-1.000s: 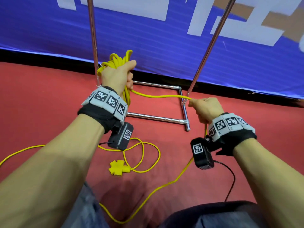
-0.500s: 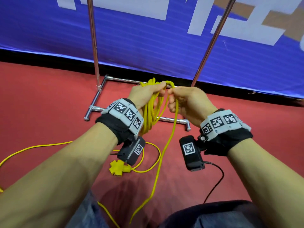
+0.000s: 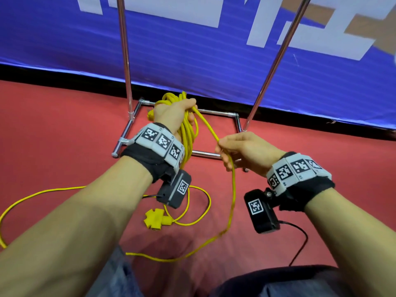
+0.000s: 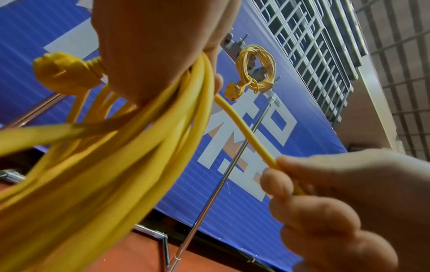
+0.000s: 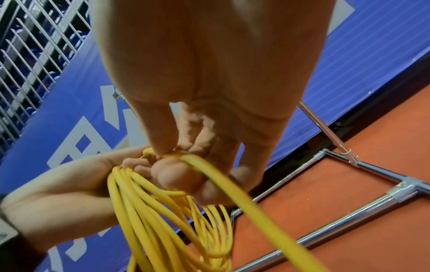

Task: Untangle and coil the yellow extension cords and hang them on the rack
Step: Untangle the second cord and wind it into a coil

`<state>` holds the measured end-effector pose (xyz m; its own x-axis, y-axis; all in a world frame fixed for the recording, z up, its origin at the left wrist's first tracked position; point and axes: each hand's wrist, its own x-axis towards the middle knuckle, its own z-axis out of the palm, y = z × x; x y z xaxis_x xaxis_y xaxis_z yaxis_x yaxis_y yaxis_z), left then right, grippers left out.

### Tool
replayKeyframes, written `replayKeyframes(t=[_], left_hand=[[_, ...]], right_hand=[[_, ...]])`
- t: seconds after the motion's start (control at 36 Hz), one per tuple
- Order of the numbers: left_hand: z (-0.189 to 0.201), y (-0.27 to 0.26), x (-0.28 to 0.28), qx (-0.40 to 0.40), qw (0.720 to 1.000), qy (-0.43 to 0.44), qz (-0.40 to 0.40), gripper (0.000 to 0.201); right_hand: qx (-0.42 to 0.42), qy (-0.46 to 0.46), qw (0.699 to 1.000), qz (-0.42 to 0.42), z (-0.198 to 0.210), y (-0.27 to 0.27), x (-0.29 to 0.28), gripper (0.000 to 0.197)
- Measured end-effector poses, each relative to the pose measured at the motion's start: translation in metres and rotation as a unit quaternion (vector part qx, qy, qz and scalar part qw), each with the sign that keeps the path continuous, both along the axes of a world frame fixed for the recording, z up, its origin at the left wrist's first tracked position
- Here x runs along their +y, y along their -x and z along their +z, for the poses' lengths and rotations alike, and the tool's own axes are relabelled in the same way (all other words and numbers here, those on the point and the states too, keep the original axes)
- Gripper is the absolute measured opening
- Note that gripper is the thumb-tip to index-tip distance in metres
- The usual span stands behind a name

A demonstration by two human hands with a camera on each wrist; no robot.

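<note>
Coiling in progress: cord held in both hands.

Our left hand [image 3: 175, 113] grips the yellow coil [image 3: 188, 133], loops hanging below it; our right hand [image 3: 244, 153] pinches the free strand [image 3: 206, 125] just right of the coil, the remainder trailing down to the floor.

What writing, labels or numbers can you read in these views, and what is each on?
Blue banner: large white and tan shapes, cropped; no whole character can be read.
Left wristband and right wristband: black-and-white square code patterns only, no words.
Wrist camera boxes: one square code pattern each, no text.
Yellow plug: no marking can be made out.
</note>
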<state>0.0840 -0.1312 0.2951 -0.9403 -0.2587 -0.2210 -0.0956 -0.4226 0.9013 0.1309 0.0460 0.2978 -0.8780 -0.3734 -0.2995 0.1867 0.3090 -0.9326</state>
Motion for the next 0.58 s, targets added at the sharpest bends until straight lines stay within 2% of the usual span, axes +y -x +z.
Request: replayKeyframes(t=[0.17,0.25,0.33,0.44,0.53,0.58], left_hand=[[-0.008,-0.007,0.012,-0.016,0.997,0.046,-0.06,0.025],[-0.01,-0.013,0.022,-0.029,0.996,0.038,-0.076,0.022],[-0.011,-0.014,0.026,-0.046,0.997,0.037,-0.054,0.019],[-0.007,-0.014,0.028,-0.028,0.998,0.025,-0.044,0.017],[-0.002,-0.005,0.017,-0.018,1.0,0.011,-0.004,0.017],[0.0,0.003,0.003,-0.005,1.0,-0.017,0.021,0.016]], right_hand=[[0.117,0.021,0.991,-0.062,0.007,0.005,-0.016,0.024],[0.14,-0.001,0.989,-0.05,0.009,0.008,-0.023,0.025],[0.145,-0.03,0.988,-0.031,0.007,0.008,-0.027,0.028],[0.105,-0.024,0.994,-0.031,0.008,0.005,-0.027,0.037],[0.0,-0.034,0.999,0.011,0.003,-0.002,-0.022,0.049],[-0.047,-0.049,0.997,0.042,-0.001,-0.007,-0.018,0.047]])
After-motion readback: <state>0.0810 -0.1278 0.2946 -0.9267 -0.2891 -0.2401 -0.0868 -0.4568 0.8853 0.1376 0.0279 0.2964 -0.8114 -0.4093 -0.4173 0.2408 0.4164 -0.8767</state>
